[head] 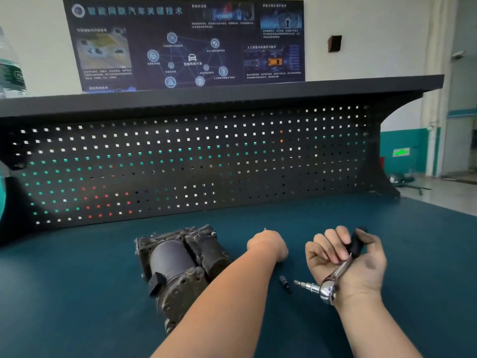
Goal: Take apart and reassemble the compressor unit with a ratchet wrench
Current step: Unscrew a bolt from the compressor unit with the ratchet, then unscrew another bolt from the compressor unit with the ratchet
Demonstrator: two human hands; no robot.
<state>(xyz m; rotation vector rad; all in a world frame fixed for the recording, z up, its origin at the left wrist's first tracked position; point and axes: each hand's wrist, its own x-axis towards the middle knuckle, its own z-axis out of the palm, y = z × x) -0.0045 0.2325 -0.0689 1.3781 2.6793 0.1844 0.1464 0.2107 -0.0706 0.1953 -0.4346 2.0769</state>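
— Where's the compressor (180,270)?
— On the bench (77,293), left of both hands, in front of the pegboard (180,164).
— And the ratchet wrench (333,277)?
— In the right hand (353,259), to the right. A small bolt (284,282) lies between the hands; the left hand (268,245) is just beside the compressor.

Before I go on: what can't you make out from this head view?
- Left hand: knuckles face the camera, so any held part is hidden.
- Compressor unit: near right side covered by the left forearm.
- Small dark bolt: too small to tell its type.
- Ratchet wrench: handle wrapped by the right hand.
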